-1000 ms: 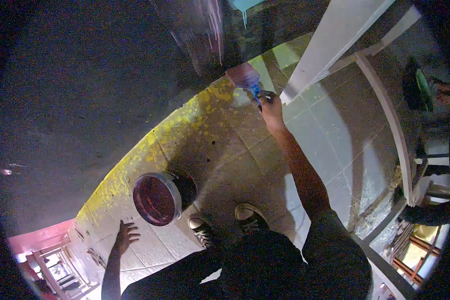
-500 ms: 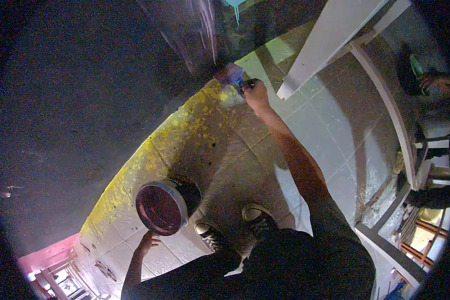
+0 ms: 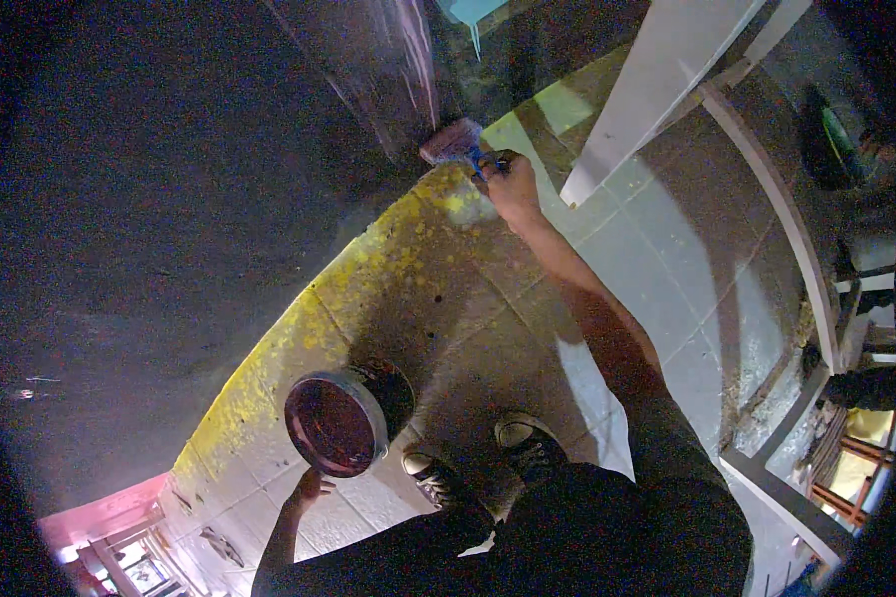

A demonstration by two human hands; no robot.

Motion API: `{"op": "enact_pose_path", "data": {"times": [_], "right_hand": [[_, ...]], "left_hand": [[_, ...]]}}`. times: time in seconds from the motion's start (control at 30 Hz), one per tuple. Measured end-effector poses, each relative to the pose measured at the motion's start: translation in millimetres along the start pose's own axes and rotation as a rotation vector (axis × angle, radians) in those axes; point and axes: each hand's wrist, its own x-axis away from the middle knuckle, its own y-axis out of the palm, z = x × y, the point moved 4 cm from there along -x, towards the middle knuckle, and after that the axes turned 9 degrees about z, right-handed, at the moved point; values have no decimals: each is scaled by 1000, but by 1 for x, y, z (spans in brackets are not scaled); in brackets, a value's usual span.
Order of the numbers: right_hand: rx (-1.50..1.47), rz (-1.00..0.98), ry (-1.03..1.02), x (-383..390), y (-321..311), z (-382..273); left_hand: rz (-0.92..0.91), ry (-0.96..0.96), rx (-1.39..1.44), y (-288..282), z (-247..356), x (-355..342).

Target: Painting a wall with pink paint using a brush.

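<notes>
A wide paintbrush (image 3: 453,142) with a blue handle is in my right hand (image 3: 509,184), its fingers closed round the handle. Its bristles lie against the foot of the dark wall (image 3: 169,269), just above the floor edge. At lower left my left hand (image 3: 311,486) holds a bucket (image 3: 380,438) of dark reddish paint (image 3: 331,426) by its near side; most of those fingers are hidden beneath it. The bucket leans so that its mouth shows. Yellow paint spatters (image 3: 408,239) cover the light tiled floor along the wall.
A pale post (image 3: 632,109) rises right of the brush, joined to a curved light-coloured frame (image 3: 777,199). My shoes (image 3: 528,438) stand right of the bucket. At far right a dim person's hand (image 3: 876,147) is near a green object (image 3: 838,139). Turquoise paint (image 3: 476,12) drips on the upper wall.
The brush has turned a little, so more of its bristle width shows against the wall. The bucket, my shoes and the floor have shifted slightly right in view together; both grips stay the same.
</notes>
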Motion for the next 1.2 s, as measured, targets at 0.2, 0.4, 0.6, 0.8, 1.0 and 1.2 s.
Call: {"op": "enact_pose_path", "data": {"times": [0.2,0.4,0.6,0.8,1.0,1.2], "right_hand": [[-73,-10,38,-13,-7,-34],[-89,32,-285,-32,-26,-89],[-400,-112,175,-37,-38,-138],[-215,-8,-18,-55,-48,-165],[-253,-16,-71,-72,-52,-194],[-290,16,-203,-76,-64,-225]], "left_hand": [[18,-51,-77,13,12,9],[48,-66,-104,18,12,6],[14,-17,-22,11,2,-5],[-7,16,-1,11,2,-15],[-27,20,-74,6,-8,-31],[-40,-21,-47,15,6,-26]]}}
